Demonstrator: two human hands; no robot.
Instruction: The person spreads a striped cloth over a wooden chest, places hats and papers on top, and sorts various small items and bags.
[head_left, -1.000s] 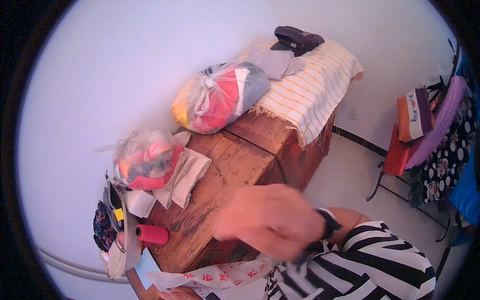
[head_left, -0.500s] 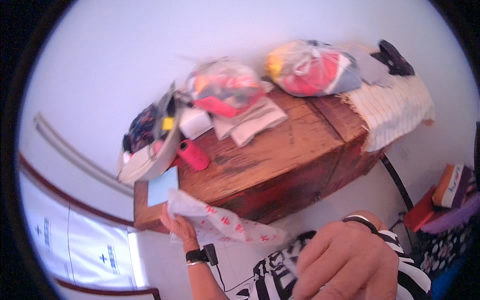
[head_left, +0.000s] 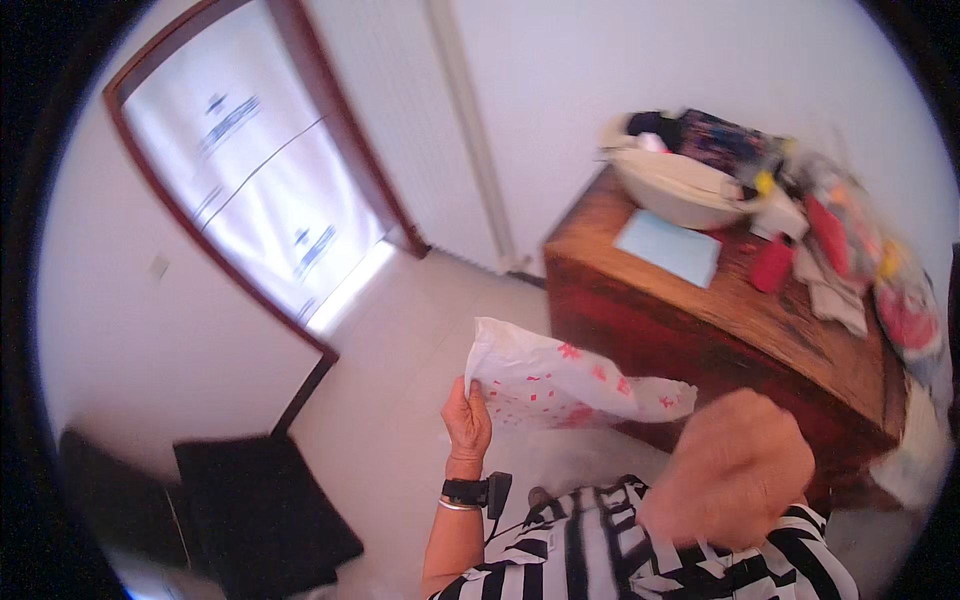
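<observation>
My left hand (head_left: pixel 466 418) is closed on the edge of a thin white cloth (head_left: pixel 545 378) with red printed marks. The cloth stretches out to the right, its far end hanging loose beside the chest. Close up at the lower right, my right hand (head_left: pixel 735 470) is blurred. Its fingers look curled in, and whatever they hold, if anything, is hidden. On my left wrist are a black strap with a small box (head_left: pixel 480 490) and a silver bangle.
A wooden chest (head_left: pixel 640 310) stands at the right, bearing a pale blue sheet (head_left: pixel 668 247), a cream bag (head_left: pixel 680 190), a red thread cone (head_left: pixel 771 264) and stuffed clear bags. A curtained doorway (head_left: pixel 260 150) is at the far left; a black seat (head_left: pixel 265 515) is nearer.
My view has swung left, bringing the doorway and black seat in while the chest shifts right. The left hand still grips the cloth, now in front of the floor and the chest's side.
</observation>
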